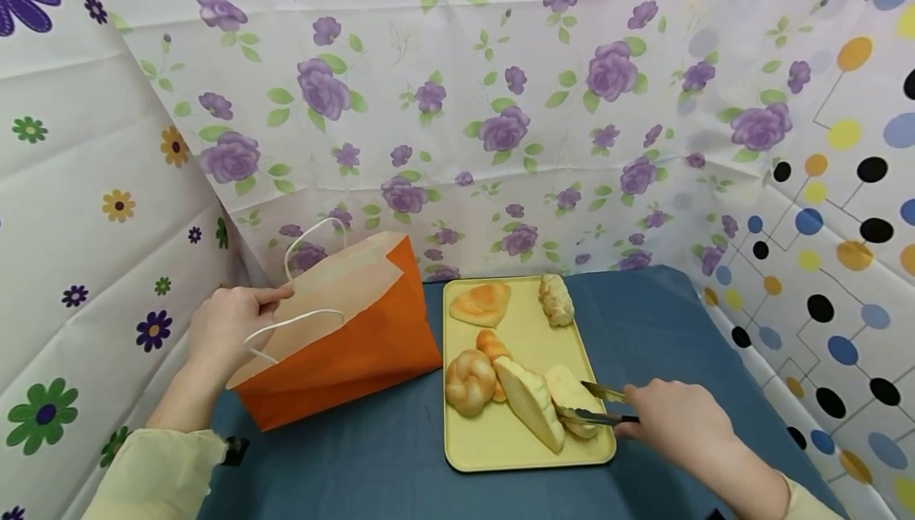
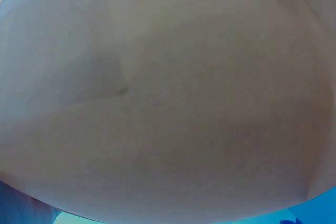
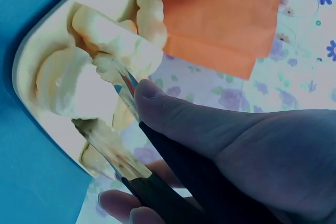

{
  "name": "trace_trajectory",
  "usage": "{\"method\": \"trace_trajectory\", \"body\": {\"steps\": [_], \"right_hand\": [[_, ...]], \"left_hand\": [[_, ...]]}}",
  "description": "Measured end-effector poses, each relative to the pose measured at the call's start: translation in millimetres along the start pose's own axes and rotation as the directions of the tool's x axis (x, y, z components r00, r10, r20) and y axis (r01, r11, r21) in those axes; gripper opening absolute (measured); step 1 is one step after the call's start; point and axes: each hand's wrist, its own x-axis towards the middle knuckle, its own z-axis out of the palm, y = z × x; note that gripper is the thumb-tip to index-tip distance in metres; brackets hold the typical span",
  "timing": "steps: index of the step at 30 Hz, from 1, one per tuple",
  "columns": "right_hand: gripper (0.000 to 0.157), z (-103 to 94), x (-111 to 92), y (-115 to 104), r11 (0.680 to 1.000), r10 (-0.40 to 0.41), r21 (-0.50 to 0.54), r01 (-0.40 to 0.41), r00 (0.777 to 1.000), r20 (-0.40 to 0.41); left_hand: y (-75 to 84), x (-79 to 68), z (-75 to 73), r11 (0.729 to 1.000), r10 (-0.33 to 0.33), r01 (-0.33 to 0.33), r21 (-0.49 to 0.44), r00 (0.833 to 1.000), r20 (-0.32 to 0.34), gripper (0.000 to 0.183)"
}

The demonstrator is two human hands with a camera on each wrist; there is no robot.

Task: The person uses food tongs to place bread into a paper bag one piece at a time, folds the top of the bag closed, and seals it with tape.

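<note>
My left hand (image 1: 225, 325) grips the rim of an orange paper bag (image 1: 350, 369) with white cord handles; the bag leans on the table. Its pale inner paper (image 2: 168, 103) fills the left wrist view, and some left fingertips are hidden. My right hand (image 1: 679, 417) holds metal tongs (image 3: 173, 166) by their black handles. The tong tips stand on either side of a pale bread piece (image 3: 89, 87) at the tray's near right; firm contact is hard to tell. Beside it lie a long yellow bread wedge (image 1: 527, 401), a knotted roll (image 1: 470, 383) and a small brown roll (image 1: 492, 343).
The yellow tray (image 1: 457, 456) rests on a blue tablecloth (image 1: 343, 456). At its far end lie a flat golden pastry (image 1: 482, 304) and a lumpy bread (image 1: 556, 300). A flowered cloth wall (image 1: 457, 147) stands behind, with patterned cloth at both sides.
</note>
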Motion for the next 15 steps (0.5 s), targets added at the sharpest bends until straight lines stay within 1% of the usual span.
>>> {"method": "trace_trajectory", "body": {"steps": [3,6,9,12,15], "right_hand": [[0.038,-3.4,1.9,2.1,1.000,0.002,0.026,-0.003,1.000,0.019],[0.041,-6.7,3.1,4.9,0.999,0.004,0.049,-0.006,0.999,0.035],[0.039,-9.8,3.8,8.1,0.998,0.005,0.064,-0.008,0.999,0.038],[0.033,-13.2,4.2,10.9,0.997,0.010,0.080,-0.012,1.000,0.027],[0.035,-17.2,4.5,12.3,0.996,0.014,0.087,-0.014,1.000,-0.008]], "left_hand": [[-0.6,-0.1,0.6,1.000,0.006,-0.006,0.001,1.000,-0.001,0.034],[-1.2,0.0,1.4,1.000,0.023,-0.023,0.000,1.000,-0.010,0.033],[-1.9,-0.1,2.0,0.999,0.039,-0.039,-0.002,0.999,-0.023,0.032],[-2.5,-0.3,1.6,0.999,0.046,-0.046,-0.002,0.998,-0.032,0.032],[-3.1,-0.5,0.5,0.999,0.043,-0.043,-0.003,0.998,-0.035,0.032]]}}
